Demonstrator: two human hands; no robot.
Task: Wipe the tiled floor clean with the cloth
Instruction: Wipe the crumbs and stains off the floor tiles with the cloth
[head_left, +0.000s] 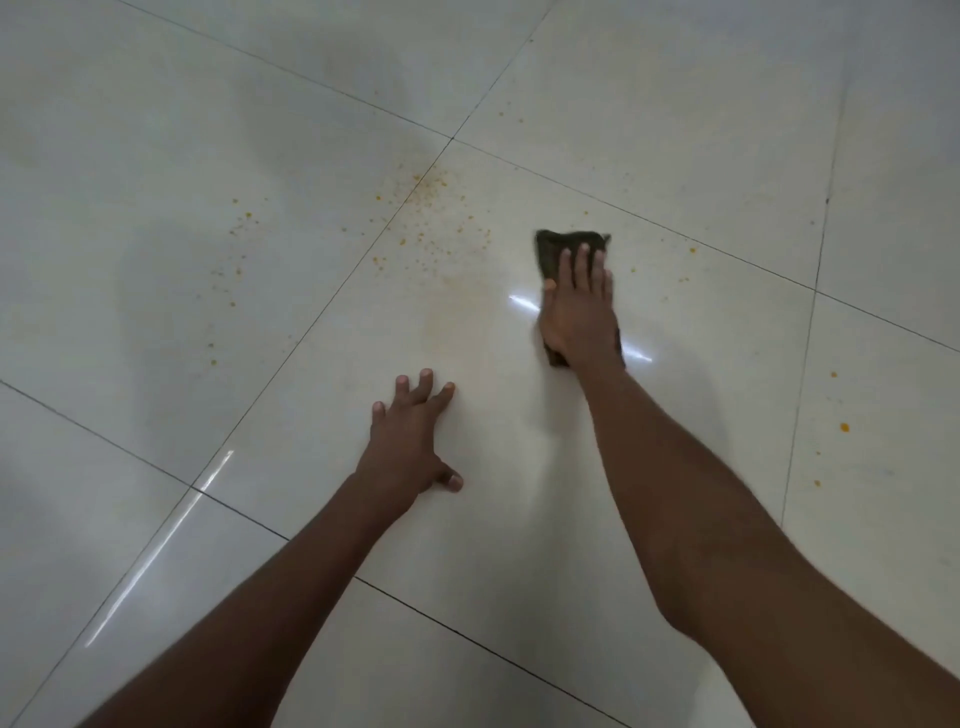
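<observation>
cloth (558, 249): dark, soft, limp, light, at 1 o'clock on glossy tiled floor (156, 156) | right hand (576, 306): flat on it, fingers straight, pressing | left hand (410, 441): spread, bracing on tile | orange specks (431, 208): 11 o'clock | handling: likely bunches and slides; press mid-cloth

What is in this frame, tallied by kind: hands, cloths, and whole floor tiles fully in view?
Hands: 2, left hand flat on the floor, right hand pressing the cloth
Cloths: 1, dark cloth
Whole tiles fully in view: 1, central tile with orange specks
Total: 4
</observation>
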